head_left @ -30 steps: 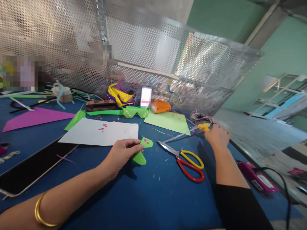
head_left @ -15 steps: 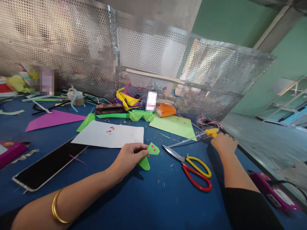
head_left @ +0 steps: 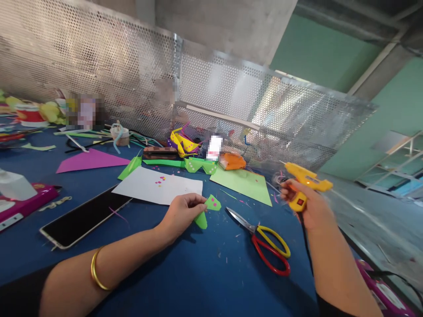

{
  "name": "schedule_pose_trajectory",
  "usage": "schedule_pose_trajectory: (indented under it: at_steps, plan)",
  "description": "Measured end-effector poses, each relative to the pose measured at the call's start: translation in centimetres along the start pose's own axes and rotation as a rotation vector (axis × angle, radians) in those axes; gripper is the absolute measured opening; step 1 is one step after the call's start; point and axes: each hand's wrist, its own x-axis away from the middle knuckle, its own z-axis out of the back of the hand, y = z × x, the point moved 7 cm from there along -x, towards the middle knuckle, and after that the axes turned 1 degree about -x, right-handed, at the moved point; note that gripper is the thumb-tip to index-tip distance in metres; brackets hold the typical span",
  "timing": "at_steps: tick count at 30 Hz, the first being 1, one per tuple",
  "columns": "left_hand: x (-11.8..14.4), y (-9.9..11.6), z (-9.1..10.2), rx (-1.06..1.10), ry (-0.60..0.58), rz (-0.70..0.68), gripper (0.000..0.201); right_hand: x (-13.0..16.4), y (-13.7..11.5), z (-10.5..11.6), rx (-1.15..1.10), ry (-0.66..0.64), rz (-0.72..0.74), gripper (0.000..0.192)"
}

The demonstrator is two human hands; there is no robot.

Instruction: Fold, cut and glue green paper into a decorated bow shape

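Between the thumb and fingers of my left hand (head_left: 185, 213) is a small green foam piece (head_left: 213, 203) with pink dots on it. A second green flap of it hangs below the fingers. My right hand (head_left: 309, 204) is wrapped round the handle of a yellow glue gun (head_left: 306, 178), raised over the table's right side with its nozzle pointing left. Its dark cord runs down beside the wrist. On the blue table between the hands lie scissors (head_left: 256, 233) with one yellow and one red handle, blades slightly apart or closed, I cannot tell.
White paper (head_left: 158, 187) with tiny dots and a phone (head_left: 86, 215) lie left. Behind are green foam glasses (head_left: 201, 166), yellow glasses (head_left: 185, 143), a light green sheet (head_left: 243, 185) and an orange packet (head_left: 232, 161). A perforated metal screen (head_left: 218, 88) rises at the back.
My right hand has lifted the glue gun from the table's right edge and turned it upright. My left hand keeps hold of the green piece. The view has shifted slightly.
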Motion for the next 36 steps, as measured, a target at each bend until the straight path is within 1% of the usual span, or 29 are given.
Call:
schedule_pose_trajectory:
  at_steps: [2, 4, 5, 7, 8, 10, 13, 18, 22, 27, 30, 33, 36]
  plan:
    - [0.1, 0.2, -0.2, -0.030, -0.032, -0.027, 0.022, 2.4, 0.1, -3.4, -0.075, -0.103, -0.051, 0.034]
    - [0.3, 0.4, -0.4, -0.063, -0.048, -0.045, 0.025, 5.2, 0.8, -7.1, -0.221, -0.239, -0.171, 0.034]
    - [0.3, 0.5, -0.3, -0.079, -0.045, -0.053, 0.026, 6.5, 1.0, -8.7, -0.251, -0.292, -0.212, 0.034]
    - [0.5, 0.9, -0.2, -0.100, -0.015, -0.078, 0.027, 8.7, 1.5, -11.1, -0.231, -0.380, -0.246, 0.031]
    - [0.6, 1.1, -0.1, -0.104, 0.005, -0.095, 0.027, 9.5, 1.6, -12.0, -0.210, -0.420, -0.241, 0.030]
    - [0.8, 1.5, 0.0, -0.100, 0.024, -0.120, 0.025, 10.5, 2.0, -12.9, -0.177, -0.454, -0.222, 0.027]
    - [0.9, 1.6, -0.2, -0.107, 0.008, -0.124, 0.024, 10.9, 2.6, -13.1, -0.166, -0.419, -0.231, 0.029]
    - [1.0, 1.3, -0.5, -0.074, -0.014, -0.089, 0.024, 11.0, 3.5, -13.1, -0.243, -0.366, -0.310, 0.034]
    - [1.0, 1.1, -0.7, -0.071, -0.029, -0.059, 0.022, 11.3, 3.9, -13.2, -0.240, -0.381, -0.357, 0.030]
    - [1.2, 1.3, -0.9, -0.100, -0.044, -0.060, 0.019, 11.5, 3.9, -13.4, -0.225, -0.413, -0.329, 0.022]
    - [1.1, 1.3, -0.9, -0.082, -0.054, -0.059, 0.019, 11.4, 4.0, -13.1, -0.212, -0.395, -0.339, 0.023]
    - [0.9, 0.8, -0.8, -0.026, -0.052, -0.017, 0.022, 11.3, 4.0, -12.9, -0.244, -0.380, -0.355, 0.024]
    - [0.7, 0.3, -0.9, 0.012, -0.056, 0.028, 0.025, 11.3, 4.0, -13.0, -0.257, -0.394, -0.361, 0.021]
